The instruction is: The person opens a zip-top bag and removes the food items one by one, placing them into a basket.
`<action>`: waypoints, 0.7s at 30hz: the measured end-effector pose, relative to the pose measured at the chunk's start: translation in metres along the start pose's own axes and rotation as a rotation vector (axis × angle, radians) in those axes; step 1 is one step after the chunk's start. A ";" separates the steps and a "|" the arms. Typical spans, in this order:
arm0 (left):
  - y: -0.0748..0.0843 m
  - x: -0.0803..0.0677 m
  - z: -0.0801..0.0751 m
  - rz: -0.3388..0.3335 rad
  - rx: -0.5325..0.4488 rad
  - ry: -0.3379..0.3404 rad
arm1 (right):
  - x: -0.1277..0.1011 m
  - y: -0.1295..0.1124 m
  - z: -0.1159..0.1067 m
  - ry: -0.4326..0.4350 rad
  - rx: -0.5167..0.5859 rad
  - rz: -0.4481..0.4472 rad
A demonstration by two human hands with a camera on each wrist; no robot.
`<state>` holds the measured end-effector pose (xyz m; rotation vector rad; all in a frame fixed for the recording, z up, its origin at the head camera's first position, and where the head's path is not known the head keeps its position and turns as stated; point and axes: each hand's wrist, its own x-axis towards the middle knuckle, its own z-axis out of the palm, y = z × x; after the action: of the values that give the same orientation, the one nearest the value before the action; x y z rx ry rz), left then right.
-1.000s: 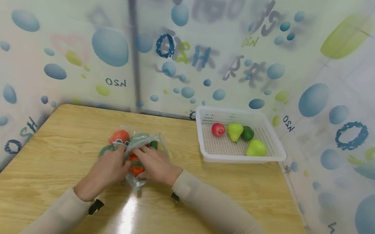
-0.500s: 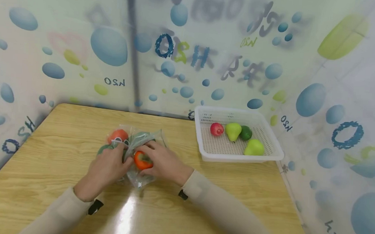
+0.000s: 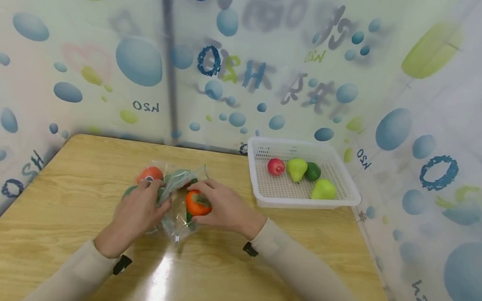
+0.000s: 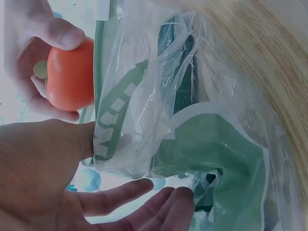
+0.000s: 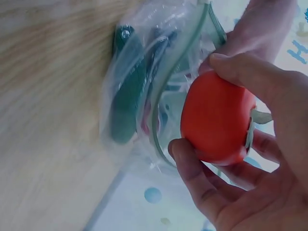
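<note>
Step now: an orange fruit (image 3: 197, 204) is just outside the mouth of a see-through bag (image 3: 174, 183) on the worktop (image 3: 232, 263). It looks like the fruit is on its way out of the bag.
Right hand (image 3: 223, 208): its fingers and thumb are curled round the orange fruit and hold it a little above the worktop, just beside the bag.
Left hand (image 3: 138, 213): it pinches the edge of the bag at its mouth. In the left wrist view the other fingers (image 4: 144, 192) stick out loose under the plastic.
Where the fruit is: in the right hand, touching only that hand, near the bag and well apart from the white basket (image 3: 348, 196).
In the bag: another orange fruit (image 3: 150, 174) and something long and dark green (image 5: 127, 101), seen through the plastic.
In the basket: a red fruit (image 3: 275, 166), two light green pears (image 3: 297, 168) and a dark green round fruit (image 3: 313, 171).
Next move, my guess: the fruit needs a steady carry and a soft set down, while the left hand keeps the thin bag from sliding.
Writing: the bag has green and white print, too crumpled to read. The curtain (image 3: 247, 66) behind has mirrored letters like "H2O", backwards; the bigger words are too blurry.
</note>
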<state>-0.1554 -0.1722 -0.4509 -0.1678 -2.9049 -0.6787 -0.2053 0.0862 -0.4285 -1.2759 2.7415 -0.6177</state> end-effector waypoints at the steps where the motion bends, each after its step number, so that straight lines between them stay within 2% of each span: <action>1: 0.000 0.000 0.000 -0.001 -0.005 -0.002 | -0.002 0.001 -0.002 0.002 0.001 0.003; 9: -0.002 0.003 0.001 -0.016 -0.052 -0.047 | -0.020 0.012 -0.027 0.020 0.047 0.052; 16: -0.006 0.004 0.003 0.039 -0.082 0.006 | -0.031 0.028 -0.053 0.060 0.018 0.096; 21: -0.007 0.005 0.003 0.043 -0.117 -0.012 | -0.042 0.050 -0.070 0.113 -0.020 0.154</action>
<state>-0.1613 -0.1770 -0.4555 -0.2475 -2.8650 -0.8436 -0.2286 0.1693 -0.3878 -1.0501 2.9091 -0.6697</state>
